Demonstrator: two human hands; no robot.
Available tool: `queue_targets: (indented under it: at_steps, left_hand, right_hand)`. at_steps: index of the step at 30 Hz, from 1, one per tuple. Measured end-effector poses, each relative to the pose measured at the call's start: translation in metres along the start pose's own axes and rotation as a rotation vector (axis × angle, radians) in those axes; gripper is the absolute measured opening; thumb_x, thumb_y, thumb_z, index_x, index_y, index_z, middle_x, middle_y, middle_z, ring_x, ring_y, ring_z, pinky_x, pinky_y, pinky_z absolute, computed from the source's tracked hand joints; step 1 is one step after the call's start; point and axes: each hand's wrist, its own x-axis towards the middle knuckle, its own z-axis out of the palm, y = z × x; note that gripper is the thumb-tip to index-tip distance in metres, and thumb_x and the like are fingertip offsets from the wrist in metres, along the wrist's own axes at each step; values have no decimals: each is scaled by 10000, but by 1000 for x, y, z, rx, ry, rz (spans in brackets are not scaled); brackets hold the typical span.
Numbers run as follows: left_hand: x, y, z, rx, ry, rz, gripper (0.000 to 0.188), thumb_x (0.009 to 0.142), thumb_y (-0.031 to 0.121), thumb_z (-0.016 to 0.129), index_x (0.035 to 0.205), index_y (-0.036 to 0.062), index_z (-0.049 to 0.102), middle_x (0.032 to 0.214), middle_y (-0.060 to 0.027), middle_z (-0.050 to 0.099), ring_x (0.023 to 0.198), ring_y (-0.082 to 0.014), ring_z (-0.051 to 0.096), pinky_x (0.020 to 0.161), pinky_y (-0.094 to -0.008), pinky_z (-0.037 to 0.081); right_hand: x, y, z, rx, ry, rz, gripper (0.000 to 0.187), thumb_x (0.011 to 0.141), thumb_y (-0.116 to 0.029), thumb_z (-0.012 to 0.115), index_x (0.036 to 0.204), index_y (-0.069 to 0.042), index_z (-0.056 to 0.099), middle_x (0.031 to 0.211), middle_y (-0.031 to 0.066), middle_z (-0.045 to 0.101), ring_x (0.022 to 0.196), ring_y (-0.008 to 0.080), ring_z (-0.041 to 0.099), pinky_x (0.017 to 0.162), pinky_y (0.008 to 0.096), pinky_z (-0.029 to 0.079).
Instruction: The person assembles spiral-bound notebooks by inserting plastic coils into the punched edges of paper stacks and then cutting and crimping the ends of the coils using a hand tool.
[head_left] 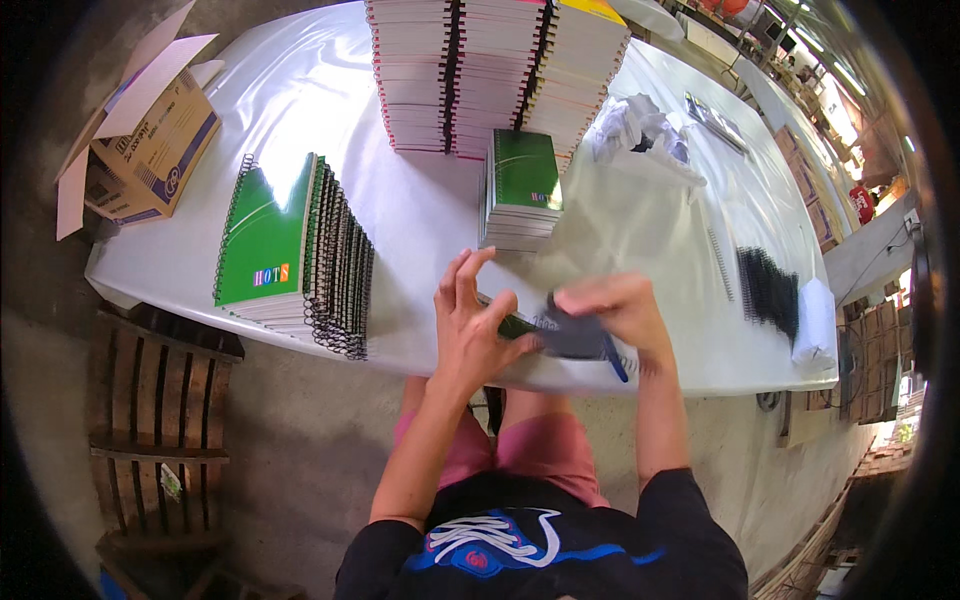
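Observation:
Near the front edge of the table my left hand has its fingers spread and curved, the thumb next to a green-edged booklet. A dark grey flat piece, smeared by motion, lies over the booklet between my hands. My right hand is curled at the upper edge of that piece; what its fingers grip is blurred. Below my right hand shows a slim blue thing, perhaps a handle. Just beyond my hands stands a short stack of green-covered books, with white page edges.
Spiral-bound green notebooks stand piled at the left. Tall stacks of books rise at the back. An open cardboard box sits far left. On the right lie crumpled white plastic, black wire spirals and a white roll.

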Motion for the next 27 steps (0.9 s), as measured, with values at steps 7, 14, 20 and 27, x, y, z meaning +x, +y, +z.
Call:
queue_targets:
  at_steps: [7, 14, 20, 27]
  left_hand:
    - [3, -2, -1, -50, 45, -4, 563, 422, 480, 845, 699, 70, 576, 1348, -150, 360, 1248, -400, 299, 1003, -473, 308]
    - [3, -17, 9, -274, 29, -123, 602, 369, 411, 899, 732, 74, 557, 1267, -140, 343, 1013, -313, 415, 840, -422, 410]
    - [4, -26, 15, -375, 126, -166, 787, 370, 373, 928, 891, 70, 422, 1153, -121, 341, 1010, -296, 426, 786, -405, 437]
    - [-6, -34, 25, -597, -22, -343, 936, 329, 350, 948, 944, 58, 306, 1077, -145, 362, 1047, -275, 418, 911, -354, 381]
  right_hand:
    - [2, 12, 13, 64, 56, 175, 301, 659, 113, 582, 903, 1, 718, 914, 153, 702, 886, 227, 672, 846, 297, 502]
    - [15, 16, 15, -104, 148, 210, 375, 642, 103, 559, 964, -12, 710, 956, 143, 701, 887, 185, 668, 827, 277, 502]
    - [22, 1, 22, -53, 32, 97, 356, 629, 101, 568, 921, -30, 723, 945, 136, 703, 880, 200, 675, 825, 285, 506]
    - [34, 16, 20, -181, 77, 117, 356, 625, 91, 590, 919, -52, 730, 917, 119, 709, 850, 210, 681, 788, 284, 512]
